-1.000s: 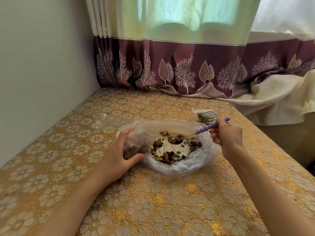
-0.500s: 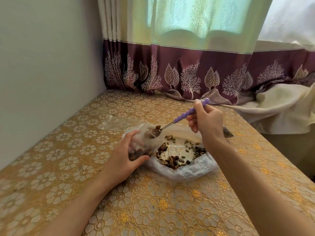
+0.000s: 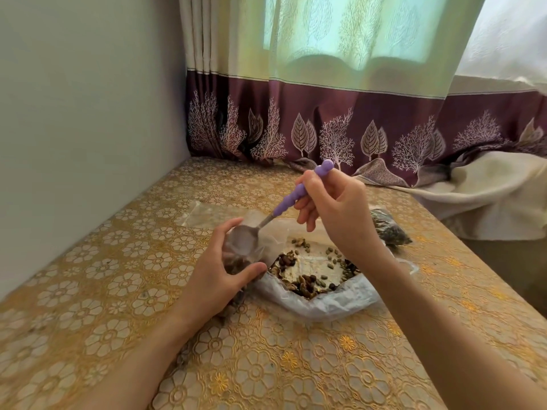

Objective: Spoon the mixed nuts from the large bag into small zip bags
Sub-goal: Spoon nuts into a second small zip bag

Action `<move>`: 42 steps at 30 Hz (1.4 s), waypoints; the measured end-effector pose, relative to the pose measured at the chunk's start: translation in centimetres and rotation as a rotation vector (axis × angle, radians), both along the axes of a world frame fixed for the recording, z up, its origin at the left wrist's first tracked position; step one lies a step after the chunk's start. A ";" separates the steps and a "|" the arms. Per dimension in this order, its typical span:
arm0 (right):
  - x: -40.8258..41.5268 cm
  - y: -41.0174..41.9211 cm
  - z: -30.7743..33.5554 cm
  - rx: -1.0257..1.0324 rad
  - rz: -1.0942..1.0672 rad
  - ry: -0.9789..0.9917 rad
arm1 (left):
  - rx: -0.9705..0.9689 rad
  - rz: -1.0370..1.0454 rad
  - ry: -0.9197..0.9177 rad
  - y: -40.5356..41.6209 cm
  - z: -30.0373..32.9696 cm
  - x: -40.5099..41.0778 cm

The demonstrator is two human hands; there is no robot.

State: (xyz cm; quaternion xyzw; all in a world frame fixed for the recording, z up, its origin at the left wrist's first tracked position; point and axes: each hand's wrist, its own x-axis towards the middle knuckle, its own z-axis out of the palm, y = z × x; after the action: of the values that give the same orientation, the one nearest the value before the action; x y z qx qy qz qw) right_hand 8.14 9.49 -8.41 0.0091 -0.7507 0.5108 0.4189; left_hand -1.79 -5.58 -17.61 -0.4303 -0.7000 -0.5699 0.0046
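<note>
Left hand (image 3: pixel 219 279) grips a small zip bag (image 3: pixel 241 253) on the bench (image 3: pixel 124 261), left of the open large bag (image 3: pixel 319 297) of nuts (image 3: pixel 305 284). Right hand (image 3: pixel 337 213) holds the spoon (image 3: pixel 284 207), bowl in the zip bag's mouth.

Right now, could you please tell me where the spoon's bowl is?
In the head view, the spoon bowl is left of centre, inside the mouth of the small zip bag held by the left hand, beside the large bag.

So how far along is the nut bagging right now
Done: one filled small bag lies behind the right hand. In hand: the spoon tips into the zip bag the left hand holds. Left: nuts remain in the large bag.
</note>
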 end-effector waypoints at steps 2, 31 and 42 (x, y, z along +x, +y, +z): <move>0.3 0.3 -0.2 0.009 -0.030 -0.011 | -0.029 0.023 0.025 0.0 0.0 -0.1; 5.5 6.9 -6.5 -0.395 -0.457 -0.098 | -0.158 0.004 0.138 -0.1 -0.4 -0.6; 6.2 6.4 -6.9 -0.435 -0.262 -0.256 | -0.212 -0.003 0.110 -0.2 -0.4 -0.3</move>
State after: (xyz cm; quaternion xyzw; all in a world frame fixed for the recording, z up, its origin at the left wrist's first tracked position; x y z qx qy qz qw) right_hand 14.29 15.91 -15.32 -0.2426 -0.6649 0.5985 0.3754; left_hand -2.09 -5.73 -18.03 -0.4601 -0.7545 -0.4679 -0.0033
